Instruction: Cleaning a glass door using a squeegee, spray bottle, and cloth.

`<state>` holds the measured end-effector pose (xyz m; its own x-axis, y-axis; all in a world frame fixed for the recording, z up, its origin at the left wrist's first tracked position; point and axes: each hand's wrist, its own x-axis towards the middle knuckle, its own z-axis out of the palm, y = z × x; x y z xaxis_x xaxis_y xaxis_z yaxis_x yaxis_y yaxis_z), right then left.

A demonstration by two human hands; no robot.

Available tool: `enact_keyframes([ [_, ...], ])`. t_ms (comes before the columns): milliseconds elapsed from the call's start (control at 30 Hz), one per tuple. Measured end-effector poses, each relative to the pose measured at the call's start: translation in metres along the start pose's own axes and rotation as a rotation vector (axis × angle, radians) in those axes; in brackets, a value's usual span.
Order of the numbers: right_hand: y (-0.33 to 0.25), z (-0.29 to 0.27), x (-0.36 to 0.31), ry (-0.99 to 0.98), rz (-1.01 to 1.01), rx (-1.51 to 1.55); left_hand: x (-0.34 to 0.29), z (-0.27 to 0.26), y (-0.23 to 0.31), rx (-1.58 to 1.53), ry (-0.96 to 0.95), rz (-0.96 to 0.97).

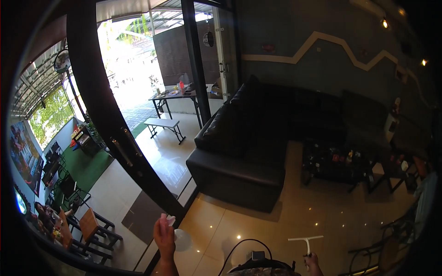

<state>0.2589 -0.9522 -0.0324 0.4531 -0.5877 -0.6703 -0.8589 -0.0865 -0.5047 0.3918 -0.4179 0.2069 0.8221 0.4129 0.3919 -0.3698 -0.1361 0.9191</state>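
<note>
In the curled left hand [165, 240], a pink thing [163, 221], perhaps a spray bottle, is held; in the wrapped right hand [312, 261], a white squeegee [307, 244] is gripped by its handle. Only carrying seems in progress; for wiping, flat contact would be needed.

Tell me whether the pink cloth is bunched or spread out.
Bunched: the pink cloth makes a small crumpled wad in the left hand.

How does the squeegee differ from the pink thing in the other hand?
Colour: the squeegee looks mostly white, the pink thing mainly pink. Shape: the squeegee forms a T with a long, thin crossbar; the pink thing looks irregular, partly hidden. Shared: both are held, the squeegee in the right hand, the pink thing in the left hand.
</note>
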Motion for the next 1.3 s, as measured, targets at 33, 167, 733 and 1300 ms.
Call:
enact_keyframes([
  [33,0.006,-0.014,0.016,0.043,-0.001,-0.040,0.002,0.020,-0.007,0.026,-0.042,0.035],
  [167,0.041,-0.059,0.070,0.064,-0.202,-0.090,0.018,0.077,-0.032,0.085,-0.135,-0.026],
  [733,-0.156,-0.023,0.220,0.185,-0.692,-0.313,0.083,0.156,-0.159,0.365,-0.048,-0.039],
  [1300,-0.423,0.118,0.270,0.134,-0.148,-0.059,0.245,0.155,-0.349,0.002,0.111,-0.760],
])
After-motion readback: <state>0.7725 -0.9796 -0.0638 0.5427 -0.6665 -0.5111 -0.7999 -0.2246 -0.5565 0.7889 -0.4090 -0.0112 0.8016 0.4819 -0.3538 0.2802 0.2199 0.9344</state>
